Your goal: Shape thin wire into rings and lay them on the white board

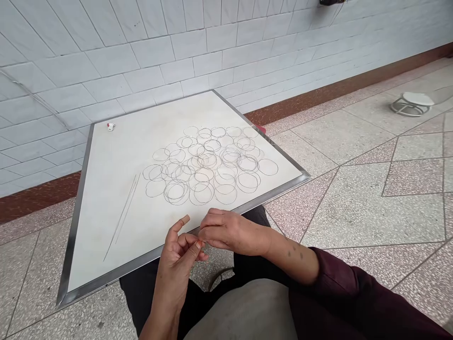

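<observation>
Just over the table's near edge, my left hand (180, 255) and my right hand (231, 232) meet fingertip to fingertip. Thumb and index finger of the left hand are pinched together, while another of its fingers points up. The right hand's fingers are closed in a pinch against them. A faint arc of thin wire (214, 259) curves below the fingers, and its ends are hidden in the grip. Many thin wire rings (203, 193) lie overlapping on the white table (116, 156). Several straight lengths of wire (122, 218) rest left of the rings.
A metal strip (116, 278) borders the tabletop. At its far left corner sits a small white and red object (111, 126). The white tiled wall (148, 56) runs behind the table. A round stool (414, 103) stands on the floor at right.
</observation>
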`<state>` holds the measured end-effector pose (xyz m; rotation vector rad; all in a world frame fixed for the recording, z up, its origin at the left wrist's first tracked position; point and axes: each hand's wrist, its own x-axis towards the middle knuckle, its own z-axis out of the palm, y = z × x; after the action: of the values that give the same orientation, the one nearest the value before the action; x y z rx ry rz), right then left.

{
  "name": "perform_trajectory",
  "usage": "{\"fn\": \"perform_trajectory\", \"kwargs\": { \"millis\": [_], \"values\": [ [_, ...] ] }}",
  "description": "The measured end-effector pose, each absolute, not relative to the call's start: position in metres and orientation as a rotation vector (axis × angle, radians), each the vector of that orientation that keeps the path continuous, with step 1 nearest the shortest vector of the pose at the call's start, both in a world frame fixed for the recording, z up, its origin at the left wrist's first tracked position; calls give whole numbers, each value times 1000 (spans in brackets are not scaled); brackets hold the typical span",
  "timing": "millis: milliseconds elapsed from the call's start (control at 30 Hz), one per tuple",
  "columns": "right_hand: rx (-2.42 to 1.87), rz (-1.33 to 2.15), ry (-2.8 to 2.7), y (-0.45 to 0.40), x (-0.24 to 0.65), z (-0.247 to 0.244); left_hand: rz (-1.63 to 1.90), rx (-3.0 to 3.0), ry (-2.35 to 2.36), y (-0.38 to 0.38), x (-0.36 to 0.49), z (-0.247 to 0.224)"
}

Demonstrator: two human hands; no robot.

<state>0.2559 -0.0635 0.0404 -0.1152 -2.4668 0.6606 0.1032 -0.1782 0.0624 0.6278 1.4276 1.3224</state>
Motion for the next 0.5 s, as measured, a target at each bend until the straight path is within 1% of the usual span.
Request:
{"fn": "perform_trajectory", "kwargs": {
  "millis": [167, 500],
  "values": [
    [-234, 683, -2393, -64, 255, 31, 1343, 595, 1426, -177, 100, 59],
    [-196, 685, -2495, -66, 258, 37, 1284, 630, 1456, -177, 102, 60]
  ]
}}
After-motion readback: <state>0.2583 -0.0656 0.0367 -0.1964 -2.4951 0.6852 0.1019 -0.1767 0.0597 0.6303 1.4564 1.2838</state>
